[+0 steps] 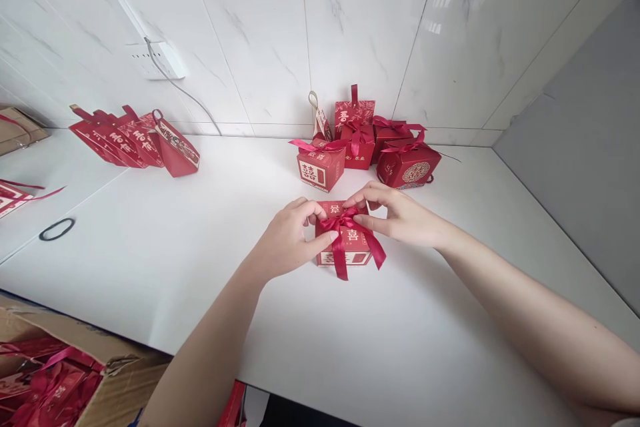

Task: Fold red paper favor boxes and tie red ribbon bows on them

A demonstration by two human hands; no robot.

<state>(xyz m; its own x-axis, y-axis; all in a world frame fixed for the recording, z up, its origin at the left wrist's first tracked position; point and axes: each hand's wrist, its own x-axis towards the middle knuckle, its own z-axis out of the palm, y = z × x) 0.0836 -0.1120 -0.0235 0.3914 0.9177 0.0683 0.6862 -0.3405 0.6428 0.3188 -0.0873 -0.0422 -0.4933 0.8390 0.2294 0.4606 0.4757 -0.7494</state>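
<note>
A red gift box (327, 245) with white and gold characters rests on the white table, a dark red satin ribbon (341, 260) tied in a bow across its top, two tails hanging over the front. My left hand (290, 240) is at the box's left side, its curled fingers and thumb closed on the left part of the bow. From the right, my right hand (400, 213) holds the other part of the bow between thumb and fingers. The knot lies between both hands, partly covered by fingertips.
Several red boxes (320, 170) with ribbons stand near the tiled wall. Flat red packages (135, 140) lean together at the back left. A black ring (57, 229) lies at left. An open carton (125, 383) of red boxes sits below the table's left front edge (165, 347).
</note>
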